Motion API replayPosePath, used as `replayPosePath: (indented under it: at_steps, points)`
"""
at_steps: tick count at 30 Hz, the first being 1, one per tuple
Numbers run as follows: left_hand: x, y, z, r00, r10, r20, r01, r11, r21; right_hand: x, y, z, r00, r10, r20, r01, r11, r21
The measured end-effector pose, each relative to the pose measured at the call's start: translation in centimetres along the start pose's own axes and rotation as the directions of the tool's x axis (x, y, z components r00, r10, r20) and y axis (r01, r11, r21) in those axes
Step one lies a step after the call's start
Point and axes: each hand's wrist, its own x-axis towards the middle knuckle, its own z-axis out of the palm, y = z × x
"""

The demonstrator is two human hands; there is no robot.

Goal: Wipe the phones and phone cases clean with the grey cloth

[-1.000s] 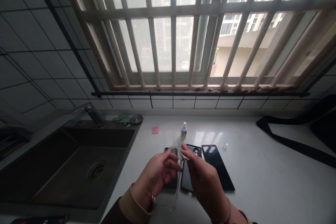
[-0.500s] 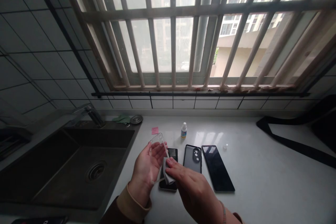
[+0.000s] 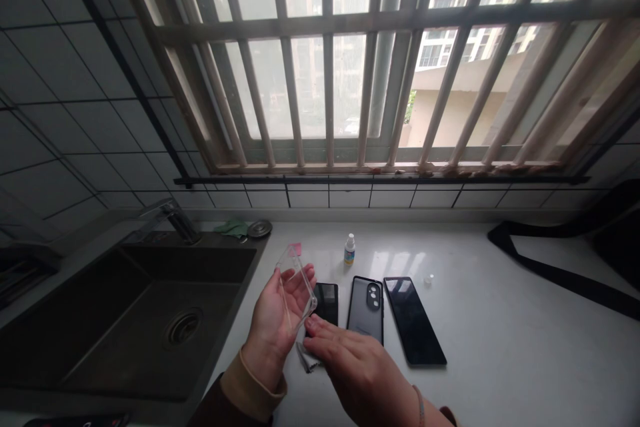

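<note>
My left hand [image 3: 273, 320] holds a clear phone case [image 3: 295, 283], tilted, with the palm showing through it. At the case's lower edge is my right hand [image 3: 355, 357], its fingers closed on a grey cloth [image 3: 307, 359] that hangs below them. Partly hidden behind both hands lies a dark phone [image 3: 328, 300] on the counter. Just right of it a black-framed phone case [image 3: 366, 307] lies flat, its lower end covered by my right hand. Farther right is a larger black phone [image 3: 415, 320], screen up.
A small white spray bottle [image 3: 349, 250] stands behind the phones, with a clear cap [image 3: 429, 279] to the right. A pink sticky note [image 3: 296, 249] lies behind the clear case. On the left is a dark sink [image 3: 145, 293] with a faucet [image 3: 177, 220]. A black strap [image 3: 545, 285] lies at right.
The clear case has turned and tipped in my left hand and shifted slightly left. My right hand with the cloth has moved down and left to the case's lower edge.
</note>
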Motion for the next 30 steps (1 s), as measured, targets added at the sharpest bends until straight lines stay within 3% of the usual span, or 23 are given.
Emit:
replayPosePath:
  at_steps: [3, 5, 6, 8, 10, 11, 12, 14, 17, 19, 22, 26, 28, 30]
  points:
    - [0.1, -0.1, -0.1, 0.999, 0.023, 0.03, -0.023, 1.0, 0.001, -0.1, -0.2, 0.0, 0.993, 0.117, 0.01, -0.117, 0.977, 0.176]
    - [-0.1, 0.1, 0.0, 0.996, 0.047, 0.075, -0.046, 0.999, -0.01, -0.1, -0.3, -0.1, 0.946, 0.314, 0.077, -0.32, 0.872, 0.372]
    - [-0.2, 0.2, 0.1, 0.993, 0.052, 0.109, -0.051, 0.999, -0.015, -0.1, -0.3, -0.2, 0.899, 0.417, 0.136, -0.428, 0.763, 0.484]
    - [-0.7, 0.5, 0.3, 0.98, 0.037, 0.197, -0.034, 0.999, -0.019, 0.0, -0.1, -0.5, 0.781, 0.57, 0.256, -0.561, 0.459, 0.689]
    - [-1.3, 0.6, 0.6, 0.956, 0.007, 0.292, -0.001, 1.0, -0.018, 0.2, 0.3, -0.9, 0.69, 0.669, 0.275, -0.517, 0.19, 0.835]
    - [-1.6, 0.6, 0.7, 0.943, -0.01, 0.331, 0.016, 1.0, -0.016, 0.3, 0.5, -1.2, 0.646, 0.728, 0.23, -0.45, 0.119, 0.885]
    - [-1.8, 0.6, 0.7, 0.931, -0.029, 0.363, 0.035, 0.999, -0.01, 0.5, 0.9, -1.5, 0.592, 0.79, 0.16, -0.375, 0.094, 0.922]
    - [-2.2, 0.5, 0.8, 0.909, -0.069, 0.41, 0.073, 0.997, 0.006, 0.6, 1.7, -2.1, 0.453, 0.891, -0.006, -0.254, 0.136, 0.958]
    - [-2.6, 0.3, 0.8, 0.878, -0.134, 0.459, 0.121, 0.991, 0.058, 0.6, 3.0, -2.9, 0.251, 0.954, -0.163, -0.198, 0.215, 0.956]
    - [-2.9, 0.2, 0.7, 0.845, -0.215, 0.49, 0.174, 0.976, 0.128, 0.4, 3.7, -3.0, 0.2, 0.961, -0.19, -0.217, 0.232, 0.948]
    - [-3.4, 0.0, 0.6, 0.756, -0.395, 0.522, 0.286, 0.917, 0.279, -0.2, 4.3, -2.9, 0.241, 0.949, -0.203, -0.313, 0.274, 0.909]
    - [-3.7, -0.6, 0.1, 0.599, -0.602, 0.528, 0.363, 0.792, 0.491, -0.9, 4.5, -3.4, 0.327, 0.875, -0.356, -0.565, 0.484, 0.669]
    - [-3.6, -1.2, -0.4, 0.565, -0.653, 0.505, 0.35, 0.743, 0.57, -0.9, 4.2, -3.7, 0.424, 0.809, -0.407, -0.691, 0.58, 0.432]
    - [-3.4, -2.0, -0.9, 0.599, -0.636, 0.486, 0.301, 0.741, 0.6, -0.7, 3.8, -3.7, 0.563, 0.742, -0.363, -0.724, 0.655, 0.215]
